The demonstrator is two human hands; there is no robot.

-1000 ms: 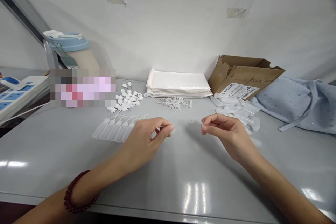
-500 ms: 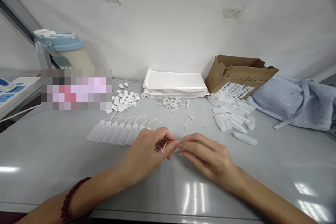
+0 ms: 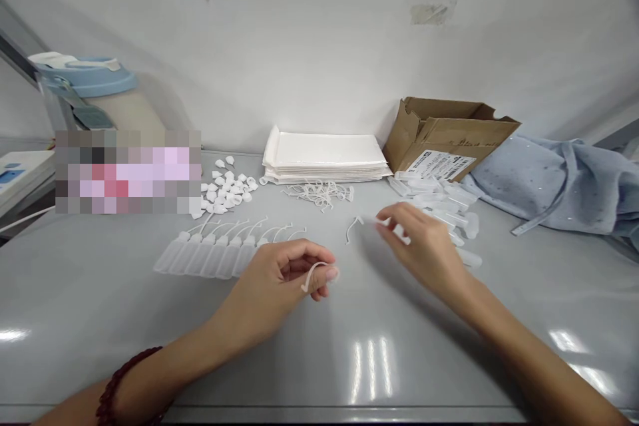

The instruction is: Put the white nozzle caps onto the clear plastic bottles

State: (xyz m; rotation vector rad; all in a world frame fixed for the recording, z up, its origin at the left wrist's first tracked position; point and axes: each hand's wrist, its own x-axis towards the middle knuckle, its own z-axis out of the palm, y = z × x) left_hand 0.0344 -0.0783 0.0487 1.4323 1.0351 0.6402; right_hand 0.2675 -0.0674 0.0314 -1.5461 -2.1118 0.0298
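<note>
My left hand (image 3: 294, 273) is closed in a pinch in front of the row of bottles. Between its thumb and fingers is a thin white strap (image 3: 310, 273), its curved tail sticking out to the left and a ring-like end by the thumb tip. The curled fingers hide whatever else may be inside. My right hand (image 3: 419, 246) hovers just left of the pile of translucent plastic bottles (image 3: 469, 223), fingers bent and apart, with nothing visible in them. A single loose strap (image 3: 352, 229) lies on the table left of its fingertips.
Bottles with straps (image 3: 200, 256) lie in a row at left. Behind them are white caps (image 3: 224, 190). A heap of straps (image 3: 322, 194) lies before stacked white padded envelopes (image 3: 327, 150). Farther right stand a cardboard box (image 3: 449, 136) and blue cloth (image 3: 554, 180). A tumbler (image 3: 100, 93) stands back left.
My right hand has left my left hand and moved right, towards the bottle pile. My left hand stays nearly in place, its strap now more exposed. The view has shifted slightly.
</note>
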